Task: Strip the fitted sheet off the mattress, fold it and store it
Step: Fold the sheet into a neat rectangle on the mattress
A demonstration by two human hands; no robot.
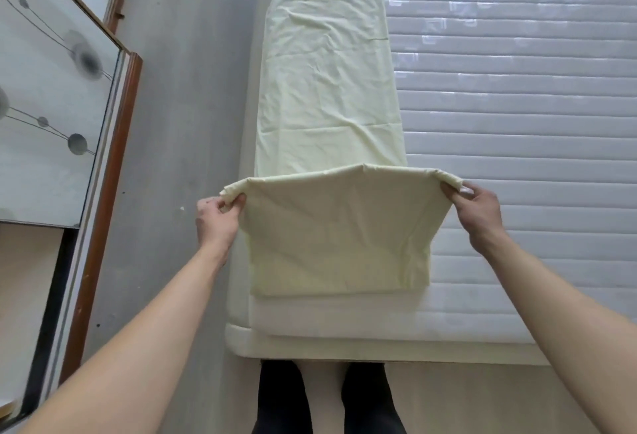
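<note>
Bare quilted mattress (pixel 517 157) fills the right and far part of the view; the stripping looks done. Grey floor (pixel 189 123) runs down the left, with a wood-framed patterned panel (pixel 51 88) at the far left.

Pale yellow fitted sheet (pixel 327 88) lies as a long narrow strip along the mattress's left edge, reaching to the far end. Its near end is lifted and doubled back, probably to be carried over the flat part for another fold; the mattress serves as the folding surface.

Both arms are extended forward, hands level and spread to the strip's width, keeping the raised edge taut. Left hand (pixel 215 220) pinches the left corner between thumb and fingers. Right hand (pixel 477 209) grips the bunched right corner likewise. Storing is not yet begun.
</note>
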